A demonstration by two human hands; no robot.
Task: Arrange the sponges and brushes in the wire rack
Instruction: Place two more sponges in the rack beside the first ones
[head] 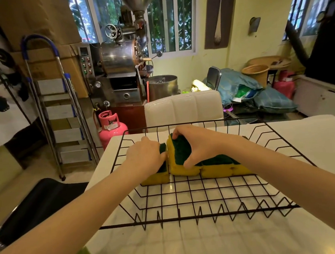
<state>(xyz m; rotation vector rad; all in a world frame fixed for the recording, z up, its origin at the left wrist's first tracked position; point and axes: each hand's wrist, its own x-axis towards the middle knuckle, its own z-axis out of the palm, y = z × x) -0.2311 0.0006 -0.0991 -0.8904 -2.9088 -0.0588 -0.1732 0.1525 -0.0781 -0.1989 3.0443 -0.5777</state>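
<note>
A black wire rack (pixel 192 217) stands on the white table (pixel 320 152). Inside it, three yellow sponges with dark green scouring tops lie in a row. My left hand (pixel 145 156) presses down on the left sponge (pixel 155 178) and covers most of it. My right hand (pixel 197 142) grips the middle sponge (pixel 181 156), which is tilted up on its edge. The right sponge (pixel 222 166) lies flat against it, partly under my right forearm. No brushes are in view.
A white padded chair back (pixel 183 109) stands just beyond the table's far edge. A black stool seat (pixel 38 204) sits at the left, with a pink gas cylinder (pixel 110 126) and a stepladder (pixel 61 109) behind it.
</note>
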